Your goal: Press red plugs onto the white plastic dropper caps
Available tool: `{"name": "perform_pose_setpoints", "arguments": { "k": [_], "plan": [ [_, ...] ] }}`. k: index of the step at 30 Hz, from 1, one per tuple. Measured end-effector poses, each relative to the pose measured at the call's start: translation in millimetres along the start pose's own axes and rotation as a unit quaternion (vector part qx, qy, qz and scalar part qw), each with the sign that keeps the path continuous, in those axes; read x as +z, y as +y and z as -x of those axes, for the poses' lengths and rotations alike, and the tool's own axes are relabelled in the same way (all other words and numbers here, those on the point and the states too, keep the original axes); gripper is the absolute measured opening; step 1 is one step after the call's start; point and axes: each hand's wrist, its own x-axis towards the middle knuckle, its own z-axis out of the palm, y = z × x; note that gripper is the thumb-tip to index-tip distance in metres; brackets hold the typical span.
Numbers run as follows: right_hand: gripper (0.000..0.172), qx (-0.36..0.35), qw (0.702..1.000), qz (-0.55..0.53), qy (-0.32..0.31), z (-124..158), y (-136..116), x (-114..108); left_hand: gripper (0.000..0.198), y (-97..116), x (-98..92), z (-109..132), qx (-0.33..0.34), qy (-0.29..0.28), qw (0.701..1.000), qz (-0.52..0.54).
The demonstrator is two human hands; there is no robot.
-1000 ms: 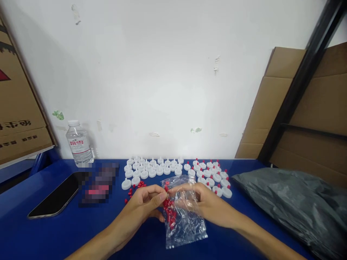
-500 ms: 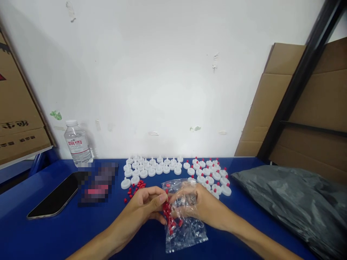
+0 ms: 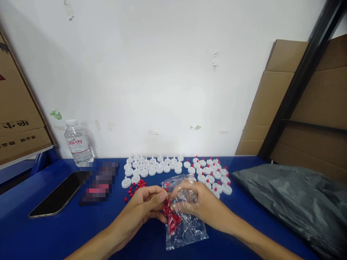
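Note:
My left hand [image 3: 146,207] pinches the left edge of a clear plastic bag [image 3: 188,234] between thumb and fingers. Small red caps [image 3: 172,220] lie bunched inside the bag along its left side. My right hand [image 3: 208,207] is at the bag's upper right, its curled fingers seen through the film; whether they are inside or behind it I cannot tell. Just beyond my left hand is a loose pile of red caps [image 3: 140,184]. White round lids with nozzles [image 3: 151,171] stand in rows behind, and on the right are white lids with red tips [image 3: 217,175].
On the left lie a phone [image 3: 55,196] and a blurred dark packet [image 3: 100,182], with a water bottle [image 3: 78,144] near the wall. A grey plastic sack [image 3: 290,195] covers the right side of the blue table [image 3: 130,242]. Cardboard [image 3: 268,97] leans behind a black post.
The red caps in the bag have spread a little to the right and bunched lower down. My right hand's fingers have shifted slightly upward; my left hand stays nearly still.

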Motion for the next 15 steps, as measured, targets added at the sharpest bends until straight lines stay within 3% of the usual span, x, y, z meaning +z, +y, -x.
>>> {"name": "perform_pose_setpoints", "arguments": {
  "k": [3, 8, 15],
  "plan": [
    [0.026, -0.013, 1.0, -0.023, -0.005, 0.8, 0.2, 0.1, 0.043, 0.6, 1.0, 0.1, 0.0, 0.005, 1.0, -0.006],
    [0.013, -0.055, 0.998, 0.032, -0.006, 2.4, 4.6, 1.7, 0.045, -0.3, 2.3, 0.0, 0.0, 0.002, 1.0, -0.014],
    [0.014, -0.027, 0.998, 0.052, -0.004, 2.3, 3.9, 4.0, 0.042, -2.2, 0.0, -0.8, -0.008, -0.002, 1.0, -0.004]
  ]
}}
